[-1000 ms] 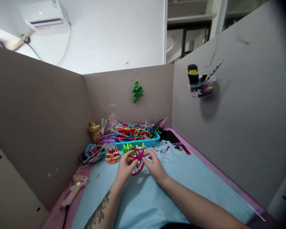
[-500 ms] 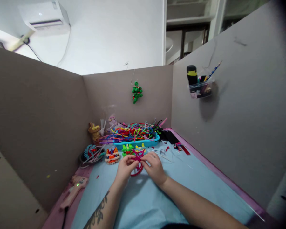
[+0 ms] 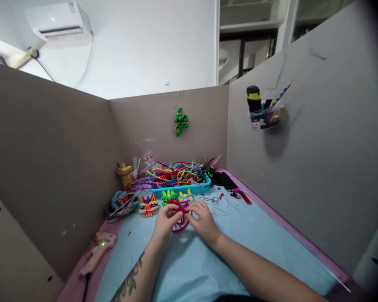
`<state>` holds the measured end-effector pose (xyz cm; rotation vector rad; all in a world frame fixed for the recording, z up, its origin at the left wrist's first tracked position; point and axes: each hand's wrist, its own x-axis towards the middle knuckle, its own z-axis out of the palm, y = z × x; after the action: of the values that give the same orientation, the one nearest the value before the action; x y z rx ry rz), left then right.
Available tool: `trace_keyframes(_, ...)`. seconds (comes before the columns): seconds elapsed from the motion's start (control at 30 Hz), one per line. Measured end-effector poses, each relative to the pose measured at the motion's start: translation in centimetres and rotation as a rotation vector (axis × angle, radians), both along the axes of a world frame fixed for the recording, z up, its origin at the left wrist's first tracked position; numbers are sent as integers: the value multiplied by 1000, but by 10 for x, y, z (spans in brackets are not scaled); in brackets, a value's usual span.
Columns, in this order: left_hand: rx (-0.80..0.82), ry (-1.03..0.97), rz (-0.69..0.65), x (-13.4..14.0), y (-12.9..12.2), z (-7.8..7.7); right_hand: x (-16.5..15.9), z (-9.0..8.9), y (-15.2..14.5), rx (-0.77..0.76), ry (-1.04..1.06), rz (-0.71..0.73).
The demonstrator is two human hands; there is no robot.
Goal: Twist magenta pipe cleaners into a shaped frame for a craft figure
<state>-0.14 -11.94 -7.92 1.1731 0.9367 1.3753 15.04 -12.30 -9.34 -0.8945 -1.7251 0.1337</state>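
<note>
Between my hands is a magenta pipe-cleaner figure [image 3: 180,227], with a round loop at its bottom and looped strands above. My left hand [image 3: 166,219] pinches it from the left, thumb and fingers closed. From the right, my right hand [image 3: 204,221] grips it with thumb and forefinger. Part of the figure is hidden behind my fingers. Just beyond it sit a green pipe-cleaner figure [image 3: 169,196] and a yellow and blue one [image 3: 186,196]. An orange and cream figure [image 3: 148,206] stands to the left.
A blue tray [image 3: 157,192] heaped with pipe cleaners stands at the back. Scissors [image 3: 214,201] lie right of centre. At left are a dark bowl [image 3: 126,211] and a pink glue gun [image 3: 97,253]. Grey partitions [image 3: 166,147] enclose the table on three sides.
The magenta strands at the top of the figure have shifted and bent into a rounder loop toward the left. Both hands stay almost in place, still pinching it.
</note>
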Motion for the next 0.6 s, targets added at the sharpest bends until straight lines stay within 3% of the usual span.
trace_keyframes(0.23,-22,-24,-57,1,1,-5,-3,-2,-1,-10,39,19)
trace_keyframes(0.5,20,16,-59,2,-3,1,-4,-8,0,-195,146,59)
trace_keyframes(0.6,19,26,-47,1,-2,1,-2,-6,0,-184,171,72)
